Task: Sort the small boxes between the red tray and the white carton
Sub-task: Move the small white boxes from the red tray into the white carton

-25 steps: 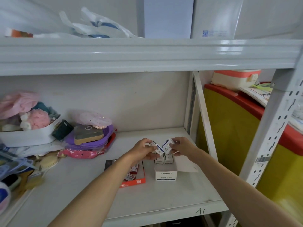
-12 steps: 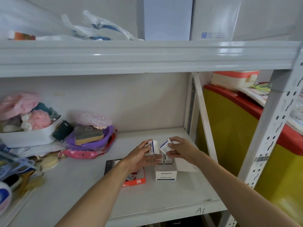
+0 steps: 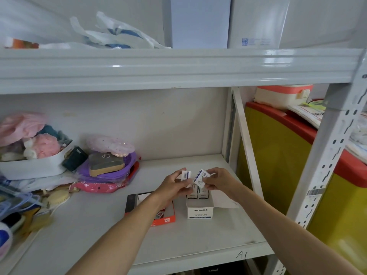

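While both hands hover above the white shelf, the head view, the only one here, shows each pinching one small box. The left hand holds a small white box upright between thumb and fingers, blue stripe toward the camera. The right hand grips a second small box, tilted with its printed face turned up. The two boxes sit just beside each other, apart by a narrow gap, directly over the white carton (its front reads "PAPER CLIPS"). That carton stands open, its flap lying out to the right, and two more small boxes stand side by side at its back. The red tray lies just left of the carton, mostly hidden under the left forearm; it seems to hold a few small red-labelled packs, though the arm covers too much to be sure.

Judging from this, both boxes are being checked before each goes to its container. The risk is a mix-up: they look nearly alike, so a misread label could send one the wrong way. A light fingertip pinch could also let a box slip, knocking over the upright pair below.
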